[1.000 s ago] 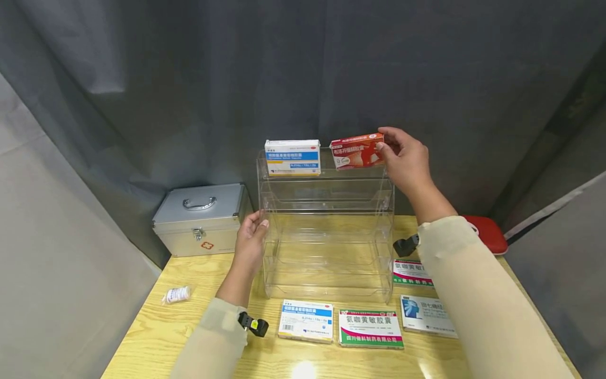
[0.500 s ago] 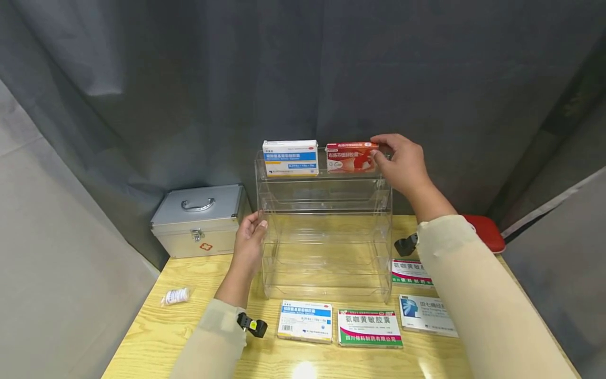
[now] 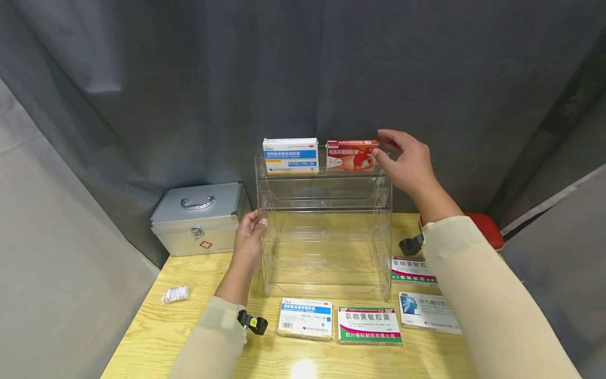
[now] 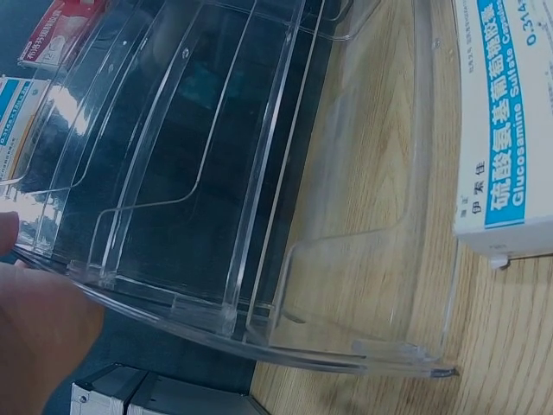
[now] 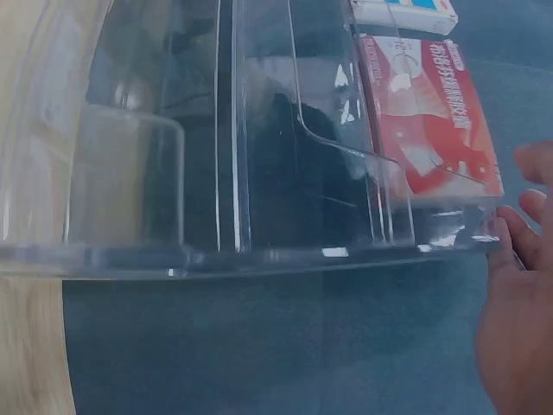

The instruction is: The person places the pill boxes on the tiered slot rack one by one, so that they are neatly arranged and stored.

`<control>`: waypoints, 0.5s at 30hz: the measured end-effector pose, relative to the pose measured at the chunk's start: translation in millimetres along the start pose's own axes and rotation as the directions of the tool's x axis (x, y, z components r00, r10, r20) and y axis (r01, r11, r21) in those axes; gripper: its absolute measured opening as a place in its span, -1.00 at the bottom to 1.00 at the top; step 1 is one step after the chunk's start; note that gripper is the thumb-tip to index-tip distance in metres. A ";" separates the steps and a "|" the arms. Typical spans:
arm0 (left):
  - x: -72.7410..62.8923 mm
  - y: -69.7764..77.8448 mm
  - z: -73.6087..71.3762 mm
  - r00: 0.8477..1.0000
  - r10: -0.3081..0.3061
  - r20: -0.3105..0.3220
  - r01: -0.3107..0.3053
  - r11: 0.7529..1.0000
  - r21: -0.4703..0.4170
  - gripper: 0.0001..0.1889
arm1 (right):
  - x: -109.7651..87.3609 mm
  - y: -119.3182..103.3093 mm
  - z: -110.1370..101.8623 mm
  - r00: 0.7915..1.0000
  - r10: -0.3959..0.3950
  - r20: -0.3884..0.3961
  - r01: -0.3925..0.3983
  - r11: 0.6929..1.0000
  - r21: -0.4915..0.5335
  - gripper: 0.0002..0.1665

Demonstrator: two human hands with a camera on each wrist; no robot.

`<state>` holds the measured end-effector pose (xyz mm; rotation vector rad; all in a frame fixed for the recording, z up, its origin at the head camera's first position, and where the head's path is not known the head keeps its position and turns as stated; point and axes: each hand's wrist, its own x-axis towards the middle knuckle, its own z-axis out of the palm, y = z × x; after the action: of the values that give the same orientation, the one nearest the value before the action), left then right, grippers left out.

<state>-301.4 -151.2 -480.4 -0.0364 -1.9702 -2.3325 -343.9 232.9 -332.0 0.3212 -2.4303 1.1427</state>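
Observation:
A clear acrylic display rack (image 3: 326, 290) with stepped tiers stands on the table. My left hand (image 3: 250, 242) grips its left side edge between thumb and fingers. In the top tier a red medicine box (image 3: 350, 157) stands upright on the right, beside a white-and-blue medicine box (image 3: 290, 157) on the left. My right hand (image 3: 409, 163) is at the red box's right end, thumb and fingers spread apart. In the right wrist view a gap shows between the thumb and the red box (image 5: 432, 117), and the fingertips (image 5: 510, 226) are at the rack's side edge.
Before the rack lie a white-and-blue box (image 3: 305, 319) and a green-and-pink box (image 3: 369, 326). To the right are another green-and-pink box (image 3: 412, 270), a white box (image 3: 426, 311) and a red case (image 3: 485, 229). A metal first-aid case (image 3: 199, 218) and small bottle (image 3: 176, 294) stand left.
The red box has gone from tilted in my right hand to level in the top tier. My right fingers have let go and drawn slightly right. My left hand keeps its grip.

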 end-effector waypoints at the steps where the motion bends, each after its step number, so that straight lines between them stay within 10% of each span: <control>1: 0.2 0.3 0.2 1.000 0.002 -0.002 -0.002 1.000 -0.005 -0.56 | -3.8 1.0 -2.2 1.000 -0.001 -0.006 0.001 1.000 0.019 -0.32; 8: 1.2 -0.2 0.1 1.000 0.000 -0.010 0.000 1.000 -0.006 -0.58 | -45.4 17.7 -20.6 0.997 0.008 -0.081 0.000 0.995 0.097 -0.37; 15: 0.3 0.6 -1.1 1.000 0.000 0.006 0.000 1.000 0.010 -0.55 | -101.5 70.4 -49.6 0.977 0.168 0.130 -0.166 0.986 -0.021 -0.39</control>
<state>-301.6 -152.4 -479.9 -0.0426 -1.9841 -2.3249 -267.4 318.3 -399.7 0.1970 -2.6193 1.2132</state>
